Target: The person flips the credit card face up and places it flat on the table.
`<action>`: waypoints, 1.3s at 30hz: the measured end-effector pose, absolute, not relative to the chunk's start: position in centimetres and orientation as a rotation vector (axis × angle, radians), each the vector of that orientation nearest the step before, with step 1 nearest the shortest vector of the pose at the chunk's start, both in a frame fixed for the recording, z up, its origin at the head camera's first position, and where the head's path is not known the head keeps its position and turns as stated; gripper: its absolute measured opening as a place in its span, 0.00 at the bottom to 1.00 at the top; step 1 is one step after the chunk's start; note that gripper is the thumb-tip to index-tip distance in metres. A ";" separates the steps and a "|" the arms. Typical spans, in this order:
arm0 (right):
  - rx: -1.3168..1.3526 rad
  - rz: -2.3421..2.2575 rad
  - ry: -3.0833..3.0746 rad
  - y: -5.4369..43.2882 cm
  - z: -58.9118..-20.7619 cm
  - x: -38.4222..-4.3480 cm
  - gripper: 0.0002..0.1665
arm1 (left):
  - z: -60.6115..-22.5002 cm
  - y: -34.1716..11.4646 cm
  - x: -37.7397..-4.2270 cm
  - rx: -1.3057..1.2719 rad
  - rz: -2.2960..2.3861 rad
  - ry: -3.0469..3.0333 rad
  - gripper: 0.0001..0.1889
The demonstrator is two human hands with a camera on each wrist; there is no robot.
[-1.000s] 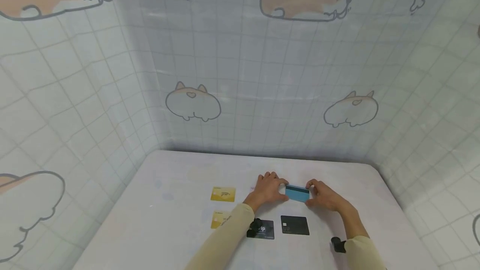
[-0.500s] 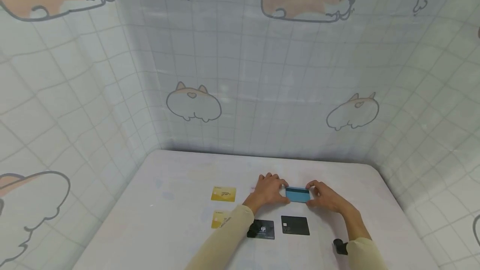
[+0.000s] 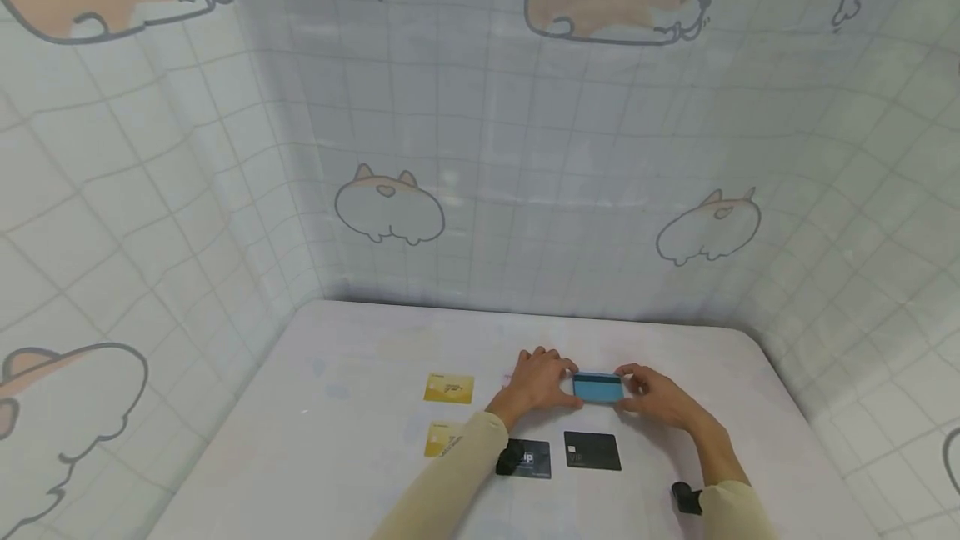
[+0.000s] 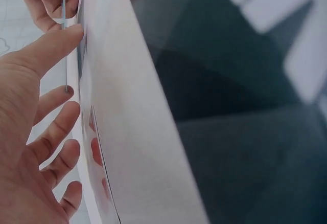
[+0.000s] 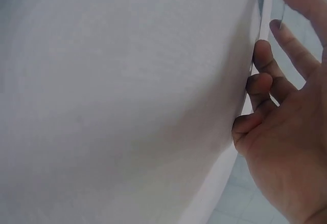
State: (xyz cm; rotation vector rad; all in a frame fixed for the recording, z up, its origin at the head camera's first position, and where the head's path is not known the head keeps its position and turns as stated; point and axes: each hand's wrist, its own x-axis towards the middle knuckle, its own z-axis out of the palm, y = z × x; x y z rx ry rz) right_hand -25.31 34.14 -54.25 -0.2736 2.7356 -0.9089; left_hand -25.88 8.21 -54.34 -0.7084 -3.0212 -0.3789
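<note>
A blue bank card (image 3: 597, 391) with a dark stripe along its upper part lies level between the two hands in the head view. My left hand (image 3: 534, 382) pinches its left end between thumb and forefinger, the other fingers spread beyond. At the right end, my right hand (image 3: 658, 397) holds the card the same way. The right wrist view has the remaining fingers (image 5: 260, 83) of that hand bent against the white tabletop. Partly hidden under the left hand is a card with pinkish-red print (image 4: 97, 152), seen at a low angle in the left wrist view.
Nearer the body lie a black VIP card (image 3: 592, 451) and a dark VIP card (image 3: 536, 461), the latter partly covered by the left wrist's camera. Two yellow cards (image 3: 449, 388) are on the left, one half under the sleeve. Patterned curtains (image 3: 480, 107) enclose the white table (image 3: 360, 473).
The blue card has gone from slightly slanted to level, its right end raised a little in the head view. Both hands keep hold of its ends; the head view has shifted slightly.
</note>
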 end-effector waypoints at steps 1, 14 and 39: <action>-0.271 -0.916 2.732 34.1 -54.2 -25.3 0.34 | -54.3 8.1 -25.8 -0.706 -0.379 -3.021 0.30; -0.351 -1.061 2.760 33.0 -53.4 -24.6 0.31 | -53.9 7.3 -25.2 -0.711 -0.342 -3.030 0.30; -0.608 -1.219 2.683 30.2 -52.1 -24.4 0.37 | -53.8 7.8 -24.7 -0.825 -0.368 -2.973 0.30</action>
